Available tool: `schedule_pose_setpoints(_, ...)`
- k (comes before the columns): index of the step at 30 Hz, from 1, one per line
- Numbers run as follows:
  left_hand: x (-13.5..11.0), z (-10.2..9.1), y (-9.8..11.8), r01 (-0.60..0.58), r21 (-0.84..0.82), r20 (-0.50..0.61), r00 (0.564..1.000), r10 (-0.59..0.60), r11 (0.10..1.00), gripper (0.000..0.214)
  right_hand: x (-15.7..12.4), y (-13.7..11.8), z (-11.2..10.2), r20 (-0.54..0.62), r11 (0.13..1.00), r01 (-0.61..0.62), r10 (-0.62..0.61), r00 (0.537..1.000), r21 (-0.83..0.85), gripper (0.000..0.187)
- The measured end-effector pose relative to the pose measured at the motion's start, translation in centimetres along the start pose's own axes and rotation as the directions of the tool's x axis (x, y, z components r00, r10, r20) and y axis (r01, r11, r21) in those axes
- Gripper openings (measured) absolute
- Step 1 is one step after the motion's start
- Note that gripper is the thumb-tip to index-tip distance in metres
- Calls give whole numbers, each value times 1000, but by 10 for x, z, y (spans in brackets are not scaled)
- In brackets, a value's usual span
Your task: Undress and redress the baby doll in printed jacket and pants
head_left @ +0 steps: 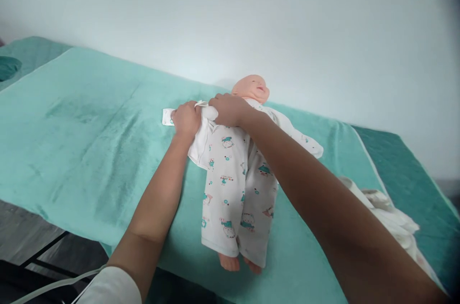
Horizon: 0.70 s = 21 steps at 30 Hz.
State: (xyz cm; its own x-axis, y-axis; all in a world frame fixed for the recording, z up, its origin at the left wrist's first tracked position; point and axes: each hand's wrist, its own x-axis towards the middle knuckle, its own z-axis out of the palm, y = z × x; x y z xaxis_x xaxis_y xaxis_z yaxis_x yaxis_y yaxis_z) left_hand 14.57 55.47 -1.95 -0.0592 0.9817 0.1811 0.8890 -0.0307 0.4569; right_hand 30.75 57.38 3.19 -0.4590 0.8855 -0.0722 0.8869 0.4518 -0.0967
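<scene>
A baby doll (250,87) lies on its back in a white printed shirt (293,134) and white printed pants (224,193). Its head points away from me and its bare feet point towards me. At the doll's side, on the left in view, my left hand (187,121) is closed on the shirt's cloth, close to a sleeve cuff. My right hand (230,110) bends over the doll's chest, just below its chin, with curled fingers on the same shirt. A folded white bit of the shirt bunches between both hands. My right fingertips are partly hidden.
The doll rests on a green towel (79,136) spread over a darker green bed (402,169). Crumpled whitish cloth (384,213) lies at the right, partly behind my right forearm. A pale wall (230,16) stands behind. A pale cable (61,282) runs at lower left.
</scene>
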Motion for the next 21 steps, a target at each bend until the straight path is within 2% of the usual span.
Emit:
schedule_pose_setpoints(3, 1, 1, 0, -8, 8, 9, 1000, 8, 1000, 38, 10, -11, -2, 99, 998, 57, -57, 993, -5, 26)
schedule_pose_setpoints(7, 1, 1, 2, -2, 44, 23, 1000, 1, 999, 39, 12, -23, -9, 176, 988, 41, -14, 984, -152, 36)
schedule_pose_setpoints(10, 0, 0, 2, 16, 29, 20, 1000, -17, 999, 39, 6, -25, -16, 160, 977, 24, 10, 987, -211, 41)
schedule_pose_setpoints(14, -1, -1, -1, 51, -70, -16, 999, -52, 996, 41, -8, -21, -29, 136, 953, 2, 41, 990, -303, 36)
schedule_pose_setpoints(21, -4, 4, -11, 114, -165, -36, 992, -121, 980, 44, -37, -18, -56, 33, 914, -143, 168, 985, -379, 30)
